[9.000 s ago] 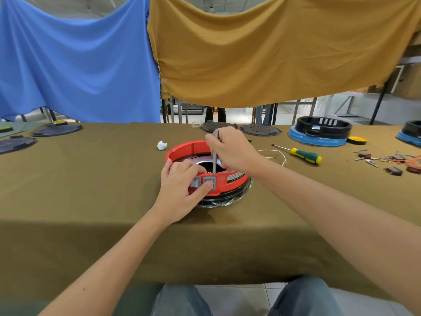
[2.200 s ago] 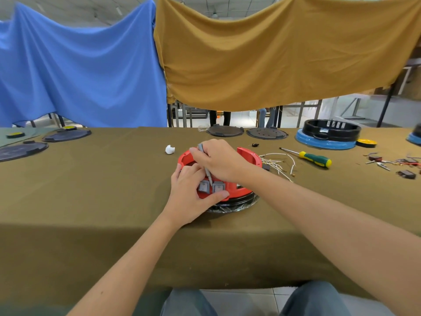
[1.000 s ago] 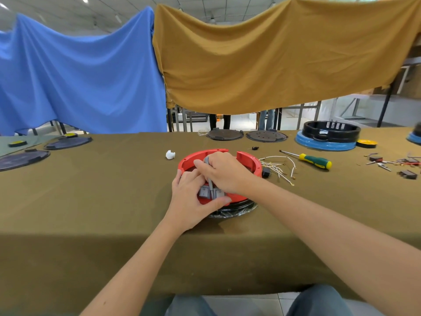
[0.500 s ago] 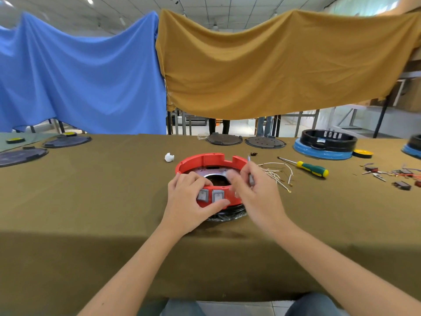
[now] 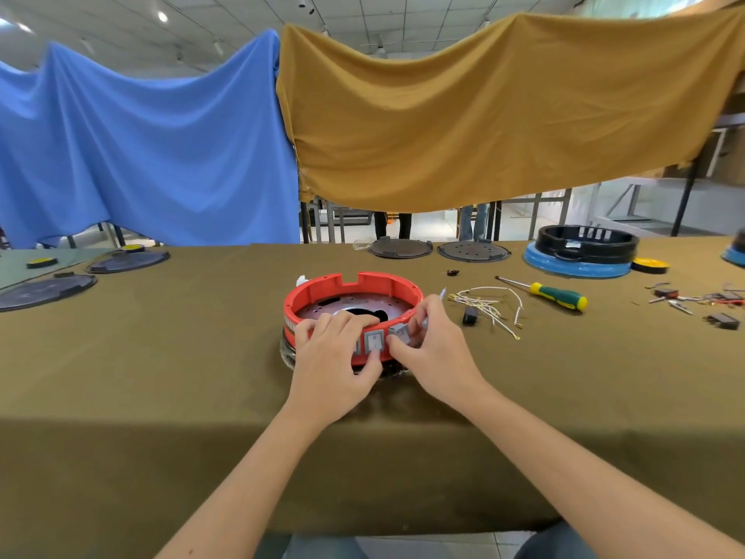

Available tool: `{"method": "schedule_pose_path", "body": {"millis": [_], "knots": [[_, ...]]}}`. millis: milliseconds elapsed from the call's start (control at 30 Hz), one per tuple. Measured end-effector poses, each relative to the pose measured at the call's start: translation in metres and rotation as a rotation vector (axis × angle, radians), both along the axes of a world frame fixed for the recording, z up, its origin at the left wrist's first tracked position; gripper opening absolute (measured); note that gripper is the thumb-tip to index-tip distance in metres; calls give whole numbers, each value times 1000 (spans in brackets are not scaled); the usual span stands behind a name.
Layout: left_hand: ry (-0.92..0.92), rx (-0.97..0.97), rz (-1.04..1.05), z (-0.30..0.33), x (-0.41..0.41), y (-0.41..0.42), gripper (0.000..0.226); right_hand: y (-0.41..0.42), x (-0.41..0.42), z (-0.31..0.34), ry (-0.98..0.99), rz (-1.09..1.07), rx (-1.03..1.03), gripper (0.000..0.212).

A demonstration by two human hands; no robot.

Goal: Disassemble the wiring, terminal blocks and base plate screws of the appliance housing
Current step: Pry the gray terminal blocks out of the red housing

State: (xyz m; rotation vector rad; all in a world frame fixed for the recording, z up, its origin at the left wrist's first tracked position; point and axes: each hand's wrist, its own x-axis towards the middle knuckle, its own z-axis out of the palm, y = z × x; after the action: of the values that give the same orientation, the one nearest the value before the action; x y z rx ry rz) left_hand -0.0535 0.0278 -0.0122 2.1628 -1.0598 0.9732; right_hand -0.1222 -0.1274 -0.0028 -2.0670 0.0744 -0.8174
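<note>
So, closest to the camera, both bare forearms reach in over the near edge of the olive-green cloth-covered table (image 5: 161, 377). The left hand (image 5: 334, 365) grips the front of the round red plastic appliance housing (image 5: 322, 290), fingers curled over the rim into the inside and the thumb pressed up against the outer wall just below the grey rocker switches (image 5: 374, 340) set into that wall. The right hand (image 5: 435, 353) is right beside it, thumb touching the wall next to the switches and fingers curled over the rim at the front right. A thin grey tool (image 5: 442, 293) pokes out past those fingers, but whether the hand actually holds it I can't tell. The housing sits mid-table on a darker base, and inside you can see a perforated metal plate (image 5: 354, 306) with a dark opening.

Just right of the housing lies a loose tangle of white wires (image 5: 490, 306) with a small black part (image 5: 469, 315) beside it, then a green-and-yellow-handled screwdriver (image 5: 558, 295) lying flat. Further right there's a scatter of small connectors and red wire bits (image 5: 701, 302).

Along the far edge: two dark round plates (image 5: 439, 249), a black ring housing on a blue base (image 5: 584, 252), a yellow disc (image 5: 649, 265). Far left, more dark round plates (image 5: 80, 272). Behind everything hang a blue sheet (image 5: 141, 147) and a mustard-brown sheet (image 5: 483, 115).
</note>
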Motion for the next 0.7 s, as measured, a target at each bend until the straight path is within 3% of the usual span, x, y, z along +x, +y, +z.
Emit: {"method": "schedule_pose_path", "body": {"millis": [67, 200, 333, 467, 600, 700], "knots": [[-4, 8, 8, 0, 0, 0, 32, -3, 4, 1, -1, 40, 51, 38], [-6, 3, 16, -1, 0, -1, 29, -14, 2, -1, -8, 215, 436, 33], [16, -8, 18, 0, 0, -1, 29, -26, -6, -9, -29, 235, 616, 34], [36, -19, 10, 1, -1, 0, 31, -39, -10, -2, -25, 143, 495, 35], [50, -36, 37, 0, -1, -1, 30, -57, -12, 4, -8, -80, 243, 30], [29, -18, 45, 0, -1, -2, 30, -74, -11, 6, 41, -228, 196, 29]]}}
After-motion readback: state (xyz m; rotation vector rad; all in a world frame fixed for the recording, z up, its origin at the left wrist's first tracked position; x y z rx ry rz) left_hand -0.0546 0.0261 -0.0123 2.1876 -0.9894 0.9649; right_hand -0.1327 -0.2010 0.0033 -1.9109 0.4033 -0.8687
